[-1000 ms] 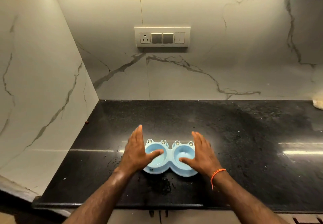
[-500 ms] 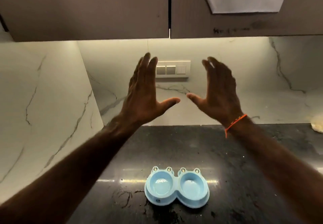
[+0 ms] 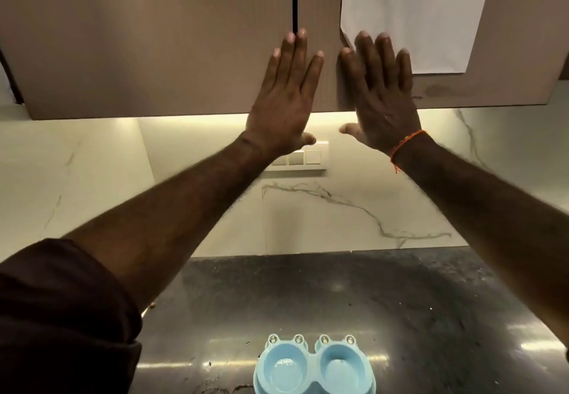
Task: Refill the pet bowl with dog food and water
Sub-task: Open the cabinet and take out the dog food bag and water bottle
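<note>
Blue double pet bowl (image 3: pixel 314 367) sits on speckled countertop (image 3: pixel 431 316).

**Camera placement — single head view**

One wide-angle camera, worn on the head, facing forward toward the wall cabinets (image 3: pixel 147 39) and marble backsplash (image 3: pixel 338 209). Close range — both forearms fill the mid-frame, left hand (image 3: pixel 284 101) and right hand (image 3: pixel 380 98) raised ahead of the lens. Dark countertop (image 3: pixel 400 316) at the bottom edge; blue pet bowl (image 3: pixel 314 366) cut by the frame. No second view, no overlap.
</note>
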### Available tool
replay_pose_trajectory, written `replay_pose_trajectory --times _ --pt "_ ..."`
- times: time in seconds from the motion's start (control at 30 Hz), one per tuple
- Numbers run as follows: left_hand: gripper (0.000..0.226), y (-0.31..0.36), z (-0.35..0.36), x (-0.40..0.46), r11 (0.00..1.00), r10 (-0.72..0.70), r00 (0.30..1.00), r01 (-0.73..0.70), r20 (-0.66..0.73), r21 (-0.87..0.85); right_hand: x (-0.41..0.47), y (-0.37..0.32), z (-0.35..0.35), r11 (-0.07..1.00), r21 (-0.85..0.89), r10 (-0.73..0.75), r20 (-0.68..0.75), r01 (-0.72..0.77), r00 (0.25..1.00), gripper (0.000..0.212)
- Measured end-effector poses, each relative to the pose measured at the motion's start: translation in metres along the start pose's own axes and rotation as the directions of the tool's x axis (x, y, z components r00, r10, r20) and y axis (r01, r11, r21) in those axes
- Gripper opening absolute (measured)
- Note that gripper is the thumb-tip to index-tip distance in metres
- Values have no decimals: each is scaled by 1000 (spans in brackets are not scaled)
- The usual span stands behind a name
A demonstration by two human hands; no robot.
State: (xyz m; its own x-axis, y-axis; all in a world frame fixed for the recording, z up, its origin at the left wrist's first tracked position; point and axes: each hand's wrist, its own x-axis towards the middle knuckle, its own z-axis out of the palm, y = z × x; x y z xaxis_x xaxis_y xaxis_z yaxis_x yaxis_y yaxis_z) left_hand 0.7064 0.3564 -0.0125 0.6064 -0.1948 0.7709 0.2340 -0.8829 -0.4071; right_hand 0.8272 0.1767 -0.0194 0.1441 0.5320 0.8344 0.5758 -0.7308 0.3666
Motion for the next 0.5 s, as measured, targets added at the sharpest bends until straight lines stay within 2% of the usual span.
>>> replay_pose_trajectory --times 0.1,0.17,0.27,0.37,0.5 --pt "119 5 6 1 999 -25 999 27 -45 46 0 -5 12 998 -39 51 -171 -59 984 81" --pt "110 7 5 3 998 -39 997 42 -62 38 4 -6 11 997 -8 78 -205 -82 976 68" --pt "112 6 0 6 999 -48 999 48 -24 3 7 -4 8 998 12 65 -195 -64 979 68" --pt "111 7 -13 8 994 -59 998 60 14 -88 7 -2 9 998 26 67 -235 -63 970 79" --pt "96 9 -38 11 965 -104 992 84 -68 -247 1 -2 -4 997 52 73 -280 -61 957 101"
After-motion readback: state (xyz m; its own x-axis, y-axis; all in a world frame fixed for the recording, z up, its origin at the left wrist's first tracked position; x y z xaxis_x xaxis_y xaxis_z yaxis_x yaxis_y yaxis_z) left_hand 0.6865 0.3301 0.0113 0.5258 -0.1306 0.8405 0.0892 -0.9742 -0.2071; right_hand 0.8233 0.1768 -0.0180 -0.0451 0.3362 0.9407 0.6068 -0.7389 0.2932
